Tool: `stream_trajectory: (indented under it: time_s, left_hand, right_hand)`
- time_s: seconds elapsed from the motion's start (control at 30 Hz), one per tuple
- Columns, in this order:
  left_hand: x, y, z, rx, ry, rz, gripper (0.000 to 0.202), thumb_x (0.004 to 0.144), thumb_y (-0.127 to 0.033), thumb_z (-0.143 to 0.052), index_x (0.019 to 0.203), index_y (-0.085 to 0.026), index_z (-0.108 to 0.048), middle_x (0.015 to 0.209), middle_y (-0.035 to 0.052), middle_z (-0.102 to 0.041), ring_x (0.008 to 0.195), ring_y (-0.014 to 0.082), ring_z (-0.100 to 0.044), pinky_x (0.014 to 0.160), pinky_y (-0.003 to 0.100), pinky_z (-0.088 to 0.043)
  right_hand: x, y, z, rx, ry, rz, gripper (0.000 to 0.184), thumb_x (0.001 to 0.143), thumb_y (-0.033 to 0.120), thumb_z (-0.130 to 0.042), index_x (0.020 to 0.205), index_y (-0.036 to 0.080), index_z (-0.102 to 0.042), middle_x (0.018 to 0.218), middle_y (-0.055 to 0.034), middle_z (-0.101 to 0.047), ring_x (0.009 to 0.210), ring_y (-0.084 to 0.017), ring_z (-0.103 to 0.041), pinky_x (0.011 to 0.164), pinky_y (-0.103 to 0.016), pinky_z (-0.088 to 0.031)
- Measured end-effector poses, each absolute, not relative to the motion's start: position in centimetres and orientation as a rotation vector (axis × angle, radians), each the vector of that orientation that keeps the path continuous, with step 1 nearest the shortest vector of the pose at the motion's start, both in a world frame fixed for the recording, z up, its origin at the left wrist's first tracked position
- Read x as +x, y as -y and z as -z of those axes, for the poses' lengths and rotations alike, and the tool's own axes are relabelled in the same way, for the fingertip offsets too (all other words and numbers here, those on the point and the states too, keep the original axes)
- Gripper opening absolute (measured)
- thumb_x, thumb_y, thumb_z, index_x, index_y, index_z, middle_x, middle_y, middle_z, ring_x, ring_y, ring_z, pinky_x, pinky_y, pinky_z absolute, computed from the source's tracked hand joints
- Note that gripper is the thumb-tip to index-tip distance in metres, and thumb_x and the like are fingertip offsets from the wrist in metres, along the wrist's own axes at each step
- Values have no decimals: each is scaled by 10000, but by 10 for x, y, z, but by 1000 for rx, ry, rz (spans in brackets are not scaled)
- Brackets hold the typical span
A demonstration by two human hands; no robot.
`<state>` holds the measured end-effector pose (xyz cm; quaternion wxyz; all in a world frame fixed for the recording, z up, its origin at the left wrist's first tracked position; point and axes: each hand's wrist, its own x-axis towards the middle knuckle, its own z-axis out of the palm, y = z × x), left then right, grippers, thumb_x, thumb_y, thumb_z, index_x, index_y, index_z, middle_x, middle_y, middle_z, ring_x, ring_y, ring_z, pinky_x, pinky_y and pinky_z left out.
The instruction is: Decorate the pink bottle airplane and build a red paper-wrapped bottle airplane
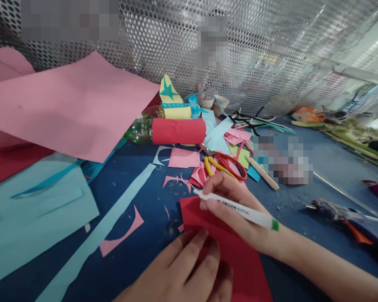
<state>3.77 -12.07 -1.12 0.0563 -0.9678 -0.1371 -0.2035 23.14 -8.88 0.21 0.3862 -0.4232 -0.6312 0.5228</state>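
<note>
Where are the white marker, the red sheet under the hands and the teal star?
White marker (pixel 239 209): head view, on its printed barrel.
Red sheet (pixel 240 258): head view, on its bare middle.
Teal star (pixel 168 90): head view, on its centre.

The view's bottom edge cuts off the red sheet (pixel 242 262) (partly hidden beneath the left hand (pixel 187 266)).

right hand (pixel 248 233) holds a white marker (pixel 239 210), its tip near the far edge of red paper (pixel 242 264). left hand (pixel 187 268) rests on that paper, fingers apart. red-handled scissors (pixel 222 157) lie beyond, among paper scraps (pixel 184 158). a green bottle (pixel 141 131), wrapped in red, lies sideways on the blue table (pixel 154 230) near a pink sheet (pixel 82 100).
</note>
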Motion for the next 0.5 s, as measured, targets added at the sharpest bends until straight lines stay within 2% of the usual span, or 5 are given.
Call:
stream_trajectory:
  time_s: [0.1, 0.27, 0.37, 0.5]
  left_hand:
    - [38, 124, 15, -2904, 427, 615, 297, 945, -120, -408, 1140, -185, -621, 1075, 40, -743, 949, 204, -704, 823, 294, -567]
    - [36, 131, 23, -2939, 599, 600, 370, 930, -110, -426, 1236, -255, -573, 1173, 55, -702, 1066, 226, -666, 861, 318, -554]
    - [33, 135, 29, -3000, 720, 623, 381, 941, -175, -452, 1299, -277, -533, 1250, 48, -661, 1144, 227, -623, 931, 331, -527]
    - [30, 137, 33, -3059, 894, 646, 376, 940, -264, -480, 1310, -231, -534, 1309, 79, -625, 1191, 250, -593, 966, 344, -516]
  right_hand:
    - [236, 77, 5, -1075, 1491, -1230, 107, 929, 340, -549, 915, 247, -499, 817, 17, -546, 744, -141, -541, 699, -281, -443]
    - [237, 72, 3, -1001, 1422, -1301, 167, 959, 374, -466, 856, 245, -489, 690, 40, -536, 651, -139, -525, 647, -284, -428]
    - [229, 79, -2, -1061, 1543, -1284, 124, 881, 307, -559, 816, 239, -478, 669, 41, -536, 586, -125, -488, 566, -261, -403]
    - [217, 84, -1, -1209, 1641, -1188, 201, 786, 275, -620, 674, 240, -457, 594, 37, -505, 526, -119, -449, 463, -237, -356]
